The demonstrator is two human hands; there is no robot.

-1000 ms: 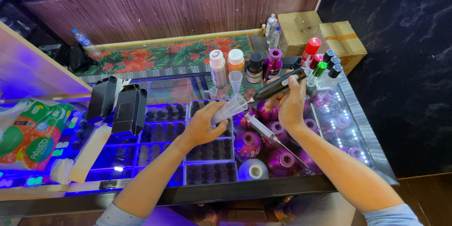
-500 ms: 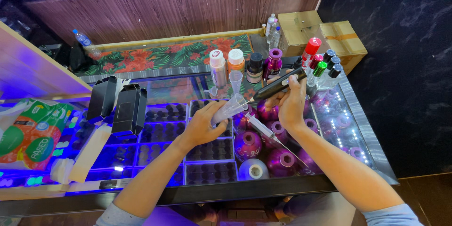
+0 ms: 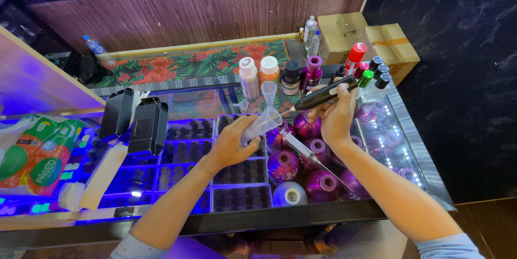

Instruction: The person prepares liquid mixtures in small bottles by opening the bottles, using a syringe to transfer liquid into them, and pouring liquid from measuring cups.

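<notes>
My left hand grips a clear plastic measuring cup, tilted with its mouth toward the right, above the glass counter. My right hand holds a black pen-shaped tool whose thin metal tip points into the cup's mouth. A clear syringe lies on the glass just below both hands, over round purple bottles inside the case.
Several capped bottles and a small clear funnel stand behind the hands. Black boxes sit at left beside a tissue pack. Cardboard boxes are at the back right. A floral runner covers the far shelf.
</notes>
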